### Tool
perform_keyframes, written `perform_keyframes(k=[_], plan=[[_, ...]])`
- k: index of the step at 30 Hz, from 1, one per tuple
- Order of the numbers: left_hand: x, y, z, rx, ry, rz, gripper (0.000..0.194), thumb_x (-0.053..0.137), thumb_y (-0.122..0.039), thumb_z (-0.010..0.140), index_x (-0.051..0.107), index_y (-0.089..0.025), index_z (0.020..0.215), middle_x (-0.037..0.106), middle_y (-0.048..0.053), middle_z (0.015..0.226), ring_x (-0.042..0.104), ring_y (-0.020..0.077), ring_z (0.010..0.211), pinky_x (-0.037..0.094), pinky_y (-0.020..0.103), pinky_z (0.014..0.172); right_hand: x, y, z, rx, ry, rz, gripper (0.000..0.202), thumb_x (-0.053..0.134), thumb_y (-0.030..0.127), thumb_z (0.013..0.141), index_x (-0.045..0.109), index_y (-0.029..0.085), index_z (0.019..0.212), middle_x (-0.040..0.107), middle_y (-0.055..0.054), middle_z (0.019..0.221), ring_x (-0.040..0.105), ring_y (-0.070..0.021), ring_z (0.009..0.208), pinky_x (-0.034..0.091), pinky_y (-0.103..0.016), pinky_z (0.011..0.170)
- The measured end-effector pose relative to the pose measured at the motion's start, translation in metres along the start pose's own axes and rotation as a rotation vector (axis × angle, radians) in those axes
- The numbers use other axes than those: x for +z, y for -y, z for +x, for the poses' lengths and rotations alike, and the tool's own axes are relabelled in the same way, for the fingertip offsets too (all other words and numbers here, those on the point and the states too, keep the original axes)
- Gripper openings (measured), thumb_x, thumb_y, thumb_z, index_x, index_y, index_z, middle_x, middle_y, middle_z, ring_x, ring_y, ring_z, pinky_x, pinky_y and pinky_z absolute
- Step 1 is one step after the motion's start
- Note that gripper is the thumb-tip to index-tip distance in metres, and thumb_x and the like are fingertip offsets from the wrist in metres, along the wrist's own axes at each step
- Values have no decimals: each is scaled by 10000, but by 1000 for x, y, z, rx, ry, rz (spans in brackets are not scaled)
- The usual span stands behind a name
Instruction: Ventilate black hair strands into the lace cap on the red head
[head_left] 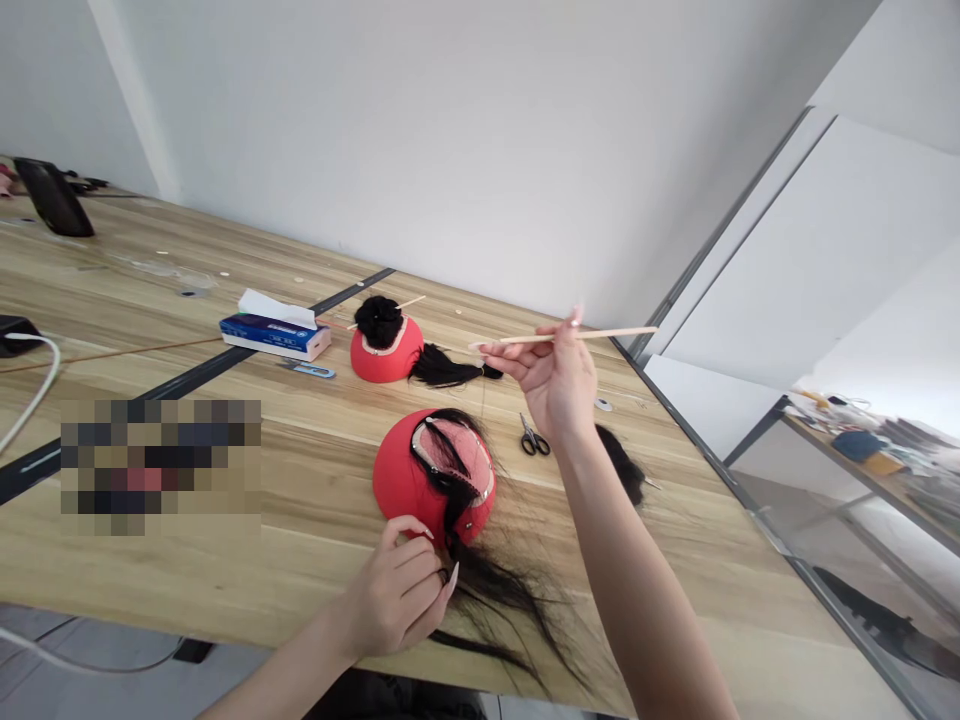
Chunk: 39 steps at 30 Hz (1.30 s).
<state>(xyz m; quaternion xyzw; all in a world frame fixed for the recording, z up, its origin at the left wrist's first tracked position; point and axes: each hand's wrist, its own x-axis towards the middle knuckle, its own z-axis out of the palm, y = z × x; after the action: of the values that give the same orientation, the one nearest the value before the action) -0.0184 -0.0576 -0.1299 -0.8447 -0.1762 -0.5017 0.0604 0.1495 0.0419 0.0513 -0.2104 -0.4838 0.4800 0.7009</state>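
Note:
A red dome point(397, 465) stands on the wooden table with a pale mesh patch and black hair point(454, 500) pinned on it; the loose strands trail toward the front edge. My left hand point(409, 590) is closed at the dome's lower side, its fingers curled around the gathered black hair. Raised above the table, right of the dome, my right hand point(559, 375) grips a thin wooden stick point(619, 332) between thumb and fingers. Under it lie black scissors point(535, 438).
Farther back are a second red dome point(386, 358) with a black bun, a black hair bundle point(446, 367), a tissue box point(274, 335) and a blue cutter point(311, 370). Another dark hair piece point(619, 465) lies behind my right forearm. A cluttered shelf point(862, 450) stands at right.

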Motion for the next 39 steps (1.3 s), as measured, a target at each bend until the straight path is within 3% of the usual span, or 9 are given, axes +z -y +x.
perform_keyframes(k=[4, 7, 10, 16, 20, 23, 27, 32, 39], plan=[[0, 2, -2, -39, 1, -12, 251, 532, -6, 822, 461, -157, 635, 502, -35, 590, 434, 105, 601, 386, 357, 778, 15, -36, 20, 303, 152, 4, 344, 482, 509, 955, 494, 199, 807, 676, -2, 536, 753, -216, 644, 630, -396, 667], [-2, 3, -3, -140, -6, -11, 250, 518, 4, 833, 476, -154, 644, 512, -28, 607, 434, 108, 602, 357, 350, 752, 22, -65, 31, 487, 234, -18, 333, 477, 501, 963, 478, 198, 823, 669, 0, 522, 752, -212, 636, 636, -394, 685], [-4, 5, -2, -232, -53, -1, 252, 495, 6, 843, 493, -151, 646, 498, -20, 608, 426, 114, 596, 335, 339, 715, 27, -90, 42, 549, 279, -32, 346, 437, 521, 970, 466, 205, 833, 675, -4, 531, 749, -204, 622, 636, -387, 685], [-1, 9, -1, -231, -23, 40, 274, 499, -18, 848, 473, -151, 610, 463, -19, 590, 391, 120, 589, 305, 325, 677, 27, -124, 62, 647, 361, -108, 385, 419, 581, 950, 446, 215, 837, 668, 7, 523, 719, -186, 529, 631, -376, 640], [0, 9, -2, -253, -30, 38, 266, 497, -3, 844, 476, -147, 622, 461, -16, 599, 380, 121, 605, 308, 326, 681, 23, -143, 60, 692, 407, -199, 357, 387, 535, 982, 430, 219, 822, 656, 12, 503, 705, -172, 492, 615, -326, 599], [0, 9, -1, -253, -30, 34, 276, 506, 2, 840, 450, -147, 615, 438, -21, 597, 356, 118, 613, 306, 327, 685, 17, -154, 55, 723, 367, -272, 332, 391, 508, 989, 431, 222, 825, 656, 12, 502, 712, -184, 502, 602, -313, 572], [0, 9, -1, -254, -37, 45, 284, 509, 4, 842, 436, -147, 613, 423, -25, 596, 347, 115, 616, 299, 324, 679, -1, -158, 50, 722, 305, -310, 295, 415, 465, 994, 444, 225, 825, 643, 20, 482, 711, -190, 494, 594, -306, 553], [1, 10, -4, -263, -12, 43, 272, 503, -5, 850, 452, -147, 624, 431, -21, 603, 353, 116, 617, 306, 327, 687, -42, -150, 45, 668, 180, -328, 298, 361, 445, 1012, 455, 232, 826, 674, -8, 515, 728, -199, 535, 599, -319, 587], [1, 9, -4, -290, 17, 50, 292, 472, -26, 882, 452, -156, 621, 422, -24, 604, 360, 121, 612, 320, 326, 701, -113, -110, 14, 536, -35, -335, 352, 445, 542, 949, 480, 231, 789, 673, -21, 545, 754, -232, 658, 609, -386, 729]])
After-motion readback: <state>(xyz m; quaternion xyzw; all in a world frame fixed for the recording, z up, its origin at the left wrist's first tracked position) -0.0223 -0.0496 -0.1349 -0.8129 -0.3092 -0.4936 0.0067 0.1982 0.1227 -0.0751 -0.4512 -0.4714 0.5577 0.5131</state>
